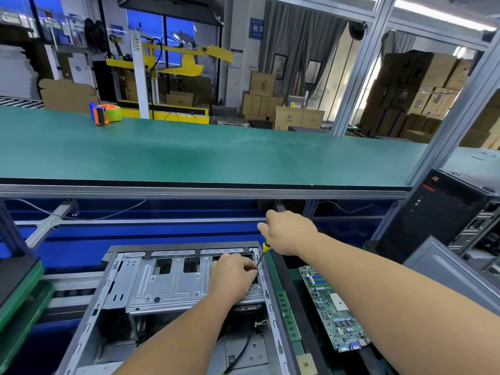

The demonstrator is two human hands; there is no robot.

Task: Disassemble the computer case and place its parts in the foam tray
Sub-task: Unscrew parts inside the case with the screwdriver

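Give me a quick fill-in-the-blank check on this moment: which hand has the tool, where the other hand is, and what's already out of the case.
1. The screwdriver with the yellow and black handle is gripped by the ____ hand.
2. The left hand rests on the metal drive cage inside the open computer ____.
3. The green motherboard lies to the ____ of the case.
4. An orange tape dispenser sits on the green ____.

Missing words: right; case; right; bench
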